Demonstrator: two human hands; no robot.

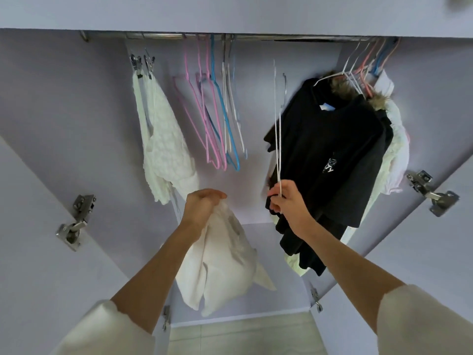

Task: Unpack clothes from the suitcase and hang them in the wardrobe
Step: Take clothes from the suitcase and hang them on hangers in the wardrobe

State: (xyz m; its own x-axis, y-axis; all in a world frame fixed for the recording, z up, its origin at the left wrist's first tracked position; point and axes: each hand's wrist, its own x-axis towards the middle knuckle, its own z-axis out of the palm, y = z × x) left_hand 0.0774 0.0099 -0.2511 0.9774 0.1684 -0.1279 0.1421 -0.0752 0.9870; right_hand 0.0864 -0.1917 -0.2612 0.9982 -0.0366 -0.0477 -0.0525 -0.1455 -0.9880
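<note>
We are looking from the head camera into an open wardrobe [64, 103] with pale lilac walls, and we are holding both arms up in front of it. Our left hand [202, 206] is gripping a white garment [225, 262] at its top; the fingers are curling tightly around the bunched cloth, and the rest of the garment is hanging down below the hand, in front of the lower middle of the wardrobe. Our right hand [286, 203] is pinching the lower end of a thin white hanger [277, 139] between the thumb and the fingertips, and the hanger is pointing up, free of the rail [163, 36]; its hook looks blurred. The two hands are staying apart, the garment is not touching the hanger. On the rail we are seeing, at the left, a white textured garment [163, 147] hanging from metal clips [142, 64]. In the middle, a group of empty pink, blue and white hangers [217, 119] is hanging. At the right, a black shirt [330, 155] is hanging on a white hanger, just behind our right hand, and behind it a coat with a fur collar [358, 92] and some pale clothes. Metal hinges [76, 221] are sitting on both doors. Below, a strip of light tiled floor [243, 334] is showing.
</note>
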